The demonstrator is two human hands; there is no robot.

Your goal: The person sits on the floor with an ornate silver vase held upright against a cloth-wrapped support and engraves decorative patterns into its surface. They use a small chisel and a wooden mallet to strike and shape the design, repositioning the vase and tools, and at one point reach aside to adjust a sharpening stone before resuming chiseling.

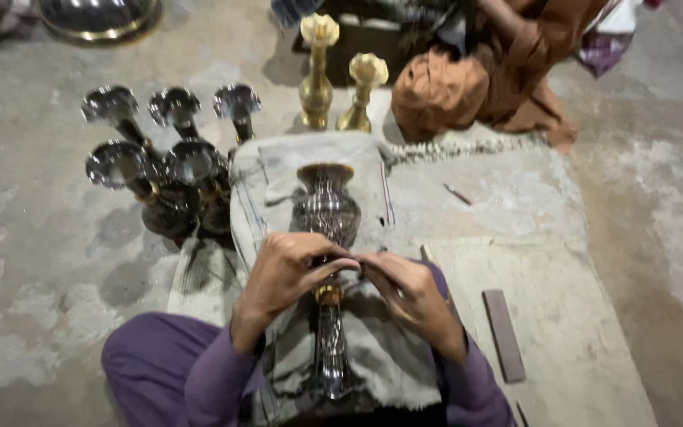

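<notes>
So the dark engraved metal vase is lying on its side across the person's lap, mouth pointing away toward the far side, foot end down near the bottom edge of the view. It rests on a grubby grey-white cloth draped over the purple-trousered knees. Both hands meet at the narrow neck of the stem, right around the little brass collar. The left hand is wrapped over the stem from the left, fingers curled around it in a proper grip. The right hand comes in from the right with fingertips pinched together against the same spot; it looks like it's pinching something small, but I can't make out what.

Just left of the vase there's a cluster of five dark vases standing upright, flared mouths up. Farther off, two plain brass vases stand side by side. Right of those sits another person in orange-brown clothes.

To the near right a flat dark bar lies on a pale mat, well apart from the hands. Everything sits on a rough, stained concrete floor.
</notes>
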